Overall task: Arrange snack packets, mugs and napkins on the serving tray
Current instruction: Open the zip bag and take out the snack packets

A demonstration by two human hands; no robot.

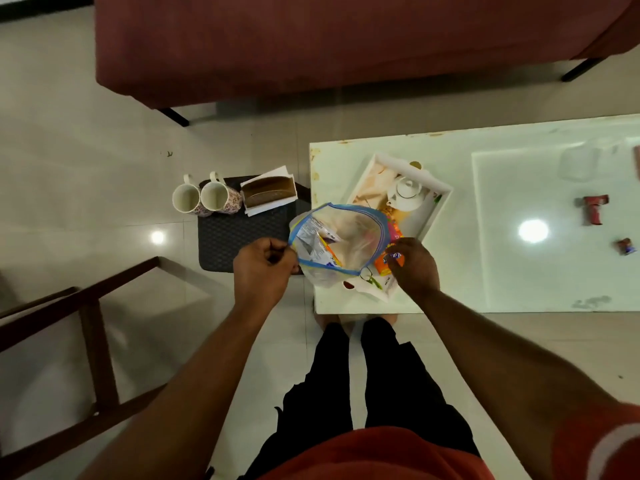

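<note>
**Zip bag held open over the tray**

A person stands at the near left corner of the white bench, both arms reaching out. The left grip is closed, pinching the left rim of a clear zip bag with a blue seal. The bag's mouth gapes wide, and a silvery packet lies inside it. The right grip is curled round an orange snack packet just at the bag's right edge.

The bag hangs over the near left end of the serving tray, a white tray set askew on the bench's left part. A white teapot sits in the tray's far half.

Left of the bench stands a low dark stool. On its far edge are two flowered mugs side by side, handles pointing away. Just right of them is a brown holder of white napkins.

Well off to the right on the bench lie two small red items, too small to make out. A maroon sofa fills the far side, and a wooden chair stands near left
</note>
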